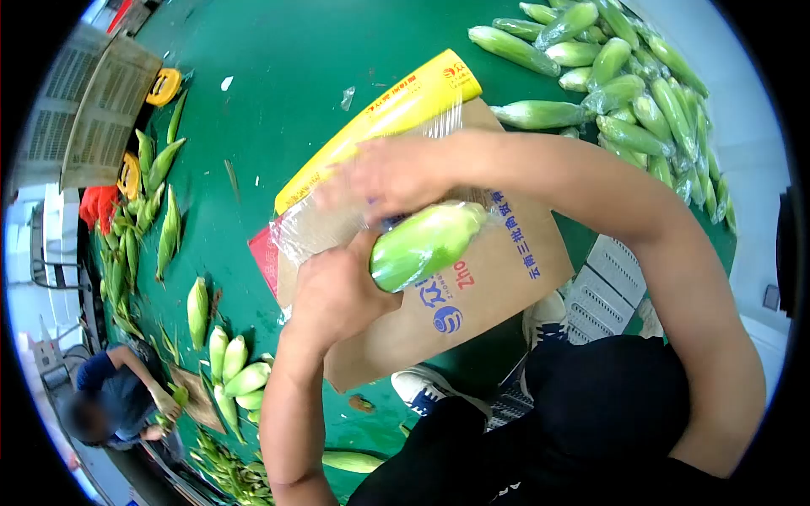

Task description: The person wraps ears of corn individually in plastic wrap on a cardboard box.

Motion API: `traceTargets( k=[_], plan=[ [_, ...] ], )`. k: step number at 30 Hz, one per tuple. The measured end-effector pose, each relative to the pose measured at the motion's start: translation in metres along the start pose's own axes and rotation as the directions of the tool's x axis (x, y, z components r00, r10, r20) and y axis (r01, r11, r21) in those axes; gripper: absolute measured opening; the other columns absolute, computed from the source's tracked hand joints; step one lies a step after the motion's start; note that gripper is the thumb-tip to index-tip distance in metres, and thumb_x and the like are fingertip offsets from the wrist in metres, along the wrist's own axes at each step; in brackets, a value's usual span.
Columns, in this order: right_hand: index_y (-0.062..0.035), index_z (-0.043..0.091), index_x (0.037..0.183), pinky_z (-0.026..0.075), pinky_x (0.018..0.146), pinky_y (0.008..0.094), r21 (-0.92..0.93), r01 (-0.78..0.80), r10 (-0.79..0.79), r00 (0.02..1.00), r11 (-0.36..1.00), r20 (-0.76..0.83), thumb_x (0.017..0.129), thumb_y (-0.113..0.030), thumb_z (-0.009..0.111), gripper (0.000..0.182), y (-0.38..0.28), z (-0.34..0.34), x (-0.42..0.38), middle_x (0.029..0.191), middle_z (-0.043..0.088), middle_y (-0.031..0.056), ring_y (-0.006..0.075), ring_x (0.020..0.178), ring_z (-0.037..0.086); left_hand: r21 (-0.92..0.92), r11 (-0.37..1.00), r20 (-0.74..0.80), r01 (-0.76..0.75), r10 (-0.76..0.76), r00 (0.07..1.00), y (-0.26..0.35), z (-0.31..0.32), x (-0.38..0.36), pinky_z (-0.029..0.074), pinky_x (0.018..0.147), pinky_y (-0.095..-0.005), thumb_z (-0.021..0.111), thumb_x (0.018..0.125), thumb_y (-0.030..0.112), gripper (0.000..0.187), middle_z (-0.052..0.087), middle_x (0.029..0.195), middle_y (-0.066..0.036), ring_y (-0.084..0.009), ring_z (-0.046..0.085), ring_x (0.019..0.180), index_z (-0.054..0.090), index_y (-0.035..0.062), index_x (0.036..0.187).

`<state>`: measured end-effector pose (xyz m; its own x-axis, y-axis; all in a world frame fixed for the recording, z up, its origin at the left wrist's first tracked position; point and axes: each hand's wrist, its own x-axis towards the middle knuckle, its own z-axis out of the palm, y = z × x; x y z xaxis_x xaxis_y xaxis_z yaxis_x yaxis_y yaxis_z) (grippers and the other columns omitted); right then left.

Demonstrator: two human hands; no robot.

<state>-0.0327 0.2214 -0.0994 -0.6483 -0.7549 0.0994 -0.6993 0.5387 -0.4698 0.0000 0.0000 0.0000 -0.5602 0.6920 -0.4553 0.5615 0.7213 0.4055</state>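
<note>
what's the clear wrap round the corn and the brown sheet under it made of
The wrap looks like thin clear plastic film: glossy, crinkled, see-through over the corn and held by both the left hand and the right hand. The brown sheet seems to be matte cardboard, flat and stiff, with printed lettering.

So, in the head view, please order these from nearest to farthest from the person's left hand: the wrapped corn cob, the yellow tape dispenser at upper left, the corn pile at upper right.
1. Wrapped corn cob: beside the left hand, touching it.
2. Yellow tape dispenser: far up left on the green table.
3. Corn pile: upper right, farthest.
</note>
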Motion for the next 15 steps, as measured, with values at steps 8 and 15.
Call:
traceTargets(
  k=[8,15],
  plan=[
    [-0.035,0.045,0.157,0.009,0.128,0.0613,-0.256,0.069,-0.067,0.998,0.964,0.014,0.098,-0.062,0.053,0.065,-0.021,0.02,-0.015,0.167,0.036,-0.0125,0.0187,0.159,0.021,-0.088,0.995,0.235,-0.055,0.074,0.969,0.004,0.006,0.001,0.055,0.085,-0.0502,0.078,0.067,0.029,0.078,0.073,0.092,-0.025,-0.0439,0.07,0.092,0.058,0.008,0.139],
    [-0.0267,0.042,0.16,0.001,0.129,0.0592,-0.224,0.093,-0.103,0.994,0.97,-0.031,0.099,-0.065,0.048,0.072,-0.03,0.034,-0.021,0.168,0.036,-0.0095,0.019,0.159,0.02,-0.254,0.967,0.274,-0.028,0.099,0.956,0.016,0.024,-0.03,0.054,0.087,-0.0513,0.08,0.068,0.028,0.065,0.072,0.095,-0.025,-0.0457,0.069,0.094,0.061,0.005,0.125]
  ],
)
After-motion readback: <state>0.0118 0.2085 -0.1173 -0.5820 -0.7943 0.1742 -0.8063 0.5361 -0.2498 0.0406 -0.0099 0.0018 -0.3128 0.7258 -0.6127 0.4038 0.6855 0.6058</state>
